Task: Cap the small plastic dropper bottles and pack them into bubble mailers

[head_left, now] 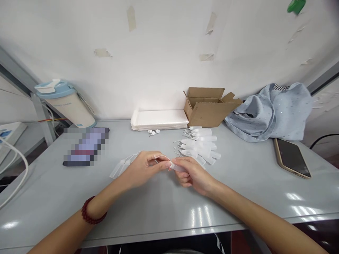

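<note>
Above the middle of the grey table, my left hand (147, 165) pinches a small white cap (171, 164) with a thin white cord (161, 156) looping over the fingers. My right hand (195, 175) is closed around a small translucent plastic tube (178, 168), mostly hidden by the fingers. Cap and tube meet between the two hands; how far they are joined I cannot tell. Behind my right hand lies a pile of similar translucent tubes (200, 145) with cords. A few more corded tubes (120, 168) rest beside my left wrist.
Several small white caps (153, 132) lie before a stack of white padded envelopes (161, 120). An open cardboard box (212, 113), a light blue bag (275, 113) and a phone (292, 158) are rightward. A tumbler (69, 106) and a pixelated device (87, 148) stand left.
</note>
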`<state>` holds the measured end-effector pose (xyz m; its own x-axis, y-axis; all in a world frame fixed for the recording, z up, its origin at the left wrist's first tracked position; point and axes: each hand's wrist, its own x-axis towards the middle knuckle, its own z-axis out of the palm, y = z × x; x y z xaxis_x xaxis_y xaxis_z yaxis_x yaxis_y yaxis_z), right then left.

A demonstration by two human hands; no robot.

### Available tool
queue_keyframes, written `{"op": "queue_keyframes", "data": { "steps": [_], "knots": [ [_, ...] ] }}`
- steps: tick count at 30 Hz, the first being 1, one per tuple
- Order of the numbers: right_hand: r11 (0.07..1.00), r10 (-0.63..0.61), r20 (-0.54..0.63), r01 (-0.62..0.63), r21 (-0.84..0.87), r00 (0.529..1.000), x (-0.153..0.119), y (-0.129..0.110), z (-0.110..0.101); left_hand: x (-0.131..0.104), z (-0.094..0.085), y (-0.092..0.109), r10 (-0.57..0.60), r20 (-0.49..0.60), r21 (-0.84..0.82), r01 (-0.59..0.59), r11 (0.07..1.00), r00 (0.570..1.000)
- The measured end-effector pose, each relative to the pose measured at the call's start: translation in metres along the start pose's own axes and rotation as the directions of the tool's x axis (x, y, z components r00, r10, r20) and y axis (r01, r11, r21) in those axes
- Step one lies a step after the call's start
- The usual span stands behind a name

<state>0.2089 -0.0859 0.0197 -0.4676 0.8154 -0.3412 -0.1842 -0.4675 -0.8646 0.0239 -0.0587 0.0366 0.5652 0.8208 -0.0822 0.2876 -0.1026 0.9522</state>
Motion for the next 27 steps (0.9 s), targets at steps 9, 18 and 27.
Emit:
{"op": "queue_keyframes", "data": {
  "steps": [9, 18, 27],
  "knots": [
    [1.000, 0.020, -0.017, -0.021, -0.007, 1.000, 0.0022, -0.0004, -0.0018, -0.0018, 0.0062, -0.0039, 0.203, -0.064, 0.252, -0.181, 0.951, 0.977],
    [1.000, -0.015, 0.000, 0.015, -0.023, 1.000, 0.0010, -0.0005, -0.0017, -0.0005, 0.0038, -0.0032, 0.297, -0.063, 0.216, -0.277, 0.936, 0.953],
    [0.993, -0.035, -0.003, 0.035, -0.109, 0.999, 0.0010, -0.0007, -0.0008, -0.0020, 0.0001, -0.0006, 0.035, 0.003, 0.104, -0.036, 0.994, 0.999]
  ]
}}
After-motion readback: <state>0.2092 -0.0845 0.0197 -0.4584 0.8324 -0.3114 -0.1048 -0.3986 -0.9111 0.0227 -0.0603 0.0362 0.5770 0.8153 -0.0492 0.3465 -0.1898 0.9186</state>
